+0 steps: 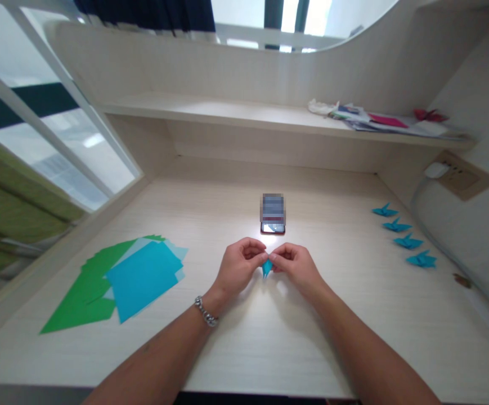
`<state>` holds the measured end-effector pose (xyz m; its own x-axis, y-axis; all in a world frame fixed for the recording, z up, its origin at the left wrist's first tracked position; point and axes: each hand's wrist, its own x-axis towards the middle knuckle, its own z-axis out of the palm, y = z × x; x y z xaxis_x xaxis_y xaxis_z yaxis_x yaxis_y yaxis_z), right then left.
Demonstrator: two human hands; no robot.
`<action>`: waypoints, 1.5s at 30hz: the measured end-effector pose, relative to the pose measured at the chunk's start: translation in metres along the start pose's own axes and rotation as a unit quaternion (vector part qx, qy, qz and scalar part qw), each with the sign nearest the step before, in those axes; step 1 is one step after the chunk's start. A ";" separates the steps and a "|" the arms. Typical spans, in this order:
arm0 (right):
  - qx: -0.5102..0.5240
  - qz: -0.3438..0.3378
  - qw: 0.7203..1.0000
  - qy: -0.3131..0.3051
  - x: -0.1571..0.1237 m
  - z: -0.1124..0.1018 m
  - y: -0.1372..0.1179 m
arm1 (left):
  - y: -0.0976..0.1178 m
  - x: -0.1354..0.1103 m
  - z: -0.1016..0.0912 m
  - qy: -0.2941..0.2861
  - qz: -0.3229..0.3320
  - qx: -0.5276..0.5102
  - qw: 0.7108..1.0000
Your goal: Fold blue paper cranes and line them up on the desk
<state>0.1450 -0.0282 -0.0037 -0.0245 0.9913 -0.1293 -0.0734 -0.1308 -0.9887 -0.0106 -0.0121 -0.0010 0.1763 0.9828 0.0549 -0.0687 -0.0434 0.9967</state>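
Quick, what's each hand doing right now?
Left hand: closed, pinching the blue folded paper.
Right hand: closed, pinching the same paper from the other side.

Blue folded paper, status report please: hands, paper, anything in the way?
Left hand and right hand both pinch the blue folded paper above the desk. Phone lies just beyond. Nothing in between.

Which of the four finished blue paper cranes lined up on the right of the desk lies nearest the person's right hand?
The crane at the near end of the row: it lies closest to the right hand, while the other three sit farther back toward the shelf.
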 end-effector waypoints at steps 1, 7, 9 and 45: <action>-0.010 -0.005 1.000 0.004 0.000 0.000 0.000 | 0.000 0.000 0.000 -0.001 -0.005 -0.002 1.000; -0.026 -0.022 0.999 0.040 0.002 -0.001 0.003 | -0.003 0.002 0.002 -0.019 -0.031 -0.010 0.999; -0.024 -0.033 0.998 0.051 0.002 -0.001 0.005 | -0.003 0.002 0.003 -0.029 -0.040 -0.019 0.999; -0.129 -0.097 0.984 0.073 0.005 0.000 0.009 | -0.001 -0.001 0.003 -0.054 0.011 0.132 0.990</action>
<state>0.1443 -0.0244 -0.0131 0.1099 0.9913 0.0721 0.1933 0.0498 -0.9799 -0.0078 -0.0138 -0.0017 0.2819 0.9570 0.0685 0.1830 -0.1237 0.9753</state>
